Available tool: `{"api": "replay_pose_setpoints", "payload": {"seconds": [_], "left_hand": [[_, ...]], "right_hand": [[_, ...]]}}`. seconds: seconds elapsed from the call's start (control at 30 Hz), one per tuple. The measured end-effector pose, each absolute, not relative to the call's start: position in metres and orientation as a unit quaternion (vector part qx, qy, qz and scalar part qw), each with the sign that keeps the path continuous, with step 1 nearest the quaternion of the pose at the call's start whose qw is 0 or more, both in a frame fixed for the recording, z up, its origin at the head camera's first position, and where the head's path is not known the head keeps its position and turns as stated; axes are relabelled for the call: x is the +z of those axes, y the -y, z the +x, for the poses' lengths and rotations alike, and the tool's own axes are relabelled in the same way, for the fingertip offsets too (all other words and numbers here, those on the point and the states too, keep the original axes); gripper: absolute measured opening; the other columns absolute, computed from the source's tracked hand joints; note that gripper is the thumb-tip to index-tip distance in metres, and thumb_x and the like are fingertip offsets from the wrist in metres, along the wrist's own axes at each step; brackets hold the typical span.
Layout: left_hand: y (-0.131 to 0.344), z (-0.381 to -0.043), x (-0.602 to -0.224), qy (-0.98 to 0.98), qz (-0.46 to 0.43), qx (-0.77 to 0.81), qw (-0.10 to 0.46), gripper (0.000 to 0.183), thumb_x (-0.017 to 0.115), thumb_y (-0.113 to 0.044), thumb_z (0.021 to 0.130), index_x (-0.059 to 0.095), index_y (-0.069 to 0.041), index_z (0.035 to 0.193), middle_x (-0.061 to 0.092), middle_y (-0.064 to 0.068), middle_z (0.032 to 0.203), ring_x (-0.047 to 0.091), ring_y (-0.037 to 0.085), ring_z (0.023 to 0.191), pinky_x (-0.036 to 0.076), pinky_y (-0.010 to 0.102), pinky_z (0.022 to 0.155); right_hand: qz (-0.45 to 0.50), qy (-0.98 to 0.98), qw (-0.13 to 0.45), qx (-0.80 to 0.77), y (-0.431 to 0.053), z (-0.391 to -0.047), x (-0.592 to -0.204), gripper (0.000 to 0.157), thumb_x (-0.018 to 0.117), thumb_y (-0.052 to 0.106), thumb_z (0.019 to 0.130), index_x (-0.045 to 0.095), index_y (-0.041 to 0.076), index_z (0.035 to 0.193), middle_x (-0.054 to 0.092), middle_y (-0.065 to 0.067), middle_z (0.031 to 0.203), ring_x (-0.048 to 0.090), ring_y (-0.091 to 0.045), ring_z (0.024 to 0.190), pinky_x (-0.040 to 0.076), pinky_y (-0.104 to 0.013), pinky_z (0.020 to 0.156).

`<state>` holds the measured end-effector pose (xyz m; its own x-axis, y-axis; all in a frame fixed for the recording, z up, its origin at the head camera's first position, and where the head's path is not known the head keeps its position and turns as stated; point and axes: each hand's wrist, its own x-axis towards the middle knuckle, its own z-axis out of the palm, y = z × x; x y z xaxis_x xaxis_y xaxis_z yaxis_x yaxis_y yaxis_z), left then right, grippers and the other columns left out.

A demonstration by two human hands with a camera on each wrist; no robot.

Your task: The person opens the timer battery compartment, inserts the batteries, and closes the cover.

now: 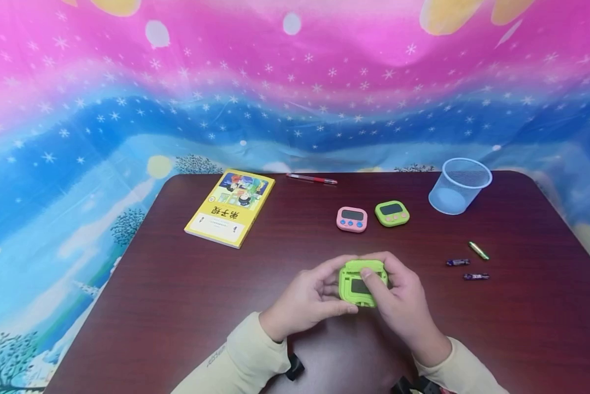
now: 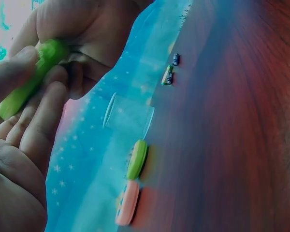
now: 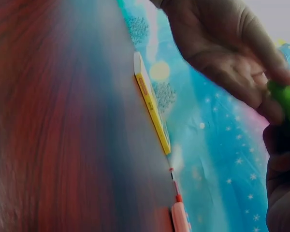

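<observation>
A green digital timer (image 1: 350, 300) is held over the table between both hands, its back turned up. On that back show a dark rectangle and a narrow slot along the far edge. The left hand (image 1: 302, 298) grips its left side, thumb along the near edge. From the right, the right hand (image 1: 407, 301) holds it, with the thumb lying across the back by the slot. Edge-on in the left wrist view, the timer (image 2: 26, 89) sits between the fingers of both hands. Only one end of the timer (image 3: 287, 99) shows in the right wrist view.
Beyond the hands lie a pink timer (image 1: 351, 219) and another green timer (image 1: 392, 213). Three small batteries (image 1: 476, 277) lie to the right, near a light-blue mesh basket (image 1: 454, 198). A yellow book (image 1: 229, 209) and a red pen (image 1: 311, 179) are toward the back left.
</observation>
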<state>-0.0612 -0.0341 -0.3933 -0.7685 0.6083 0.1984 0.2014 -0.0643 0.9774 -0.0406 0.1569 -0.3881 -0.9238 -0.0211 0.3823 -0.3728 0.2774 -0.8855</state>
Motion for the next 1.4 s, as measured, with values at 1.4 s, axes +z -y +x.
{"api": "replay_pose_setpoints", "payload": {"seconds": [1.4], "left_hand": [[0.040,-0.065,-0.392,-0.696,0.303,0.620,0.199,0.076,0.078,0.001,0.085,0.043,-0.016,0.150,0.070,0.015,0.121,0.070,0.007,0.099,0.059,0.028,0.086]], "right_hand": [[0.324,0.849,0.169,0.382,-0.210,-0.063,-0.359,0.036,0.088,0.002,0.070,0.076,0.024,0.096,0.065,0.018,0.092,0.059,-0.002,0.078,0.046,-0.012,0.064]]}}
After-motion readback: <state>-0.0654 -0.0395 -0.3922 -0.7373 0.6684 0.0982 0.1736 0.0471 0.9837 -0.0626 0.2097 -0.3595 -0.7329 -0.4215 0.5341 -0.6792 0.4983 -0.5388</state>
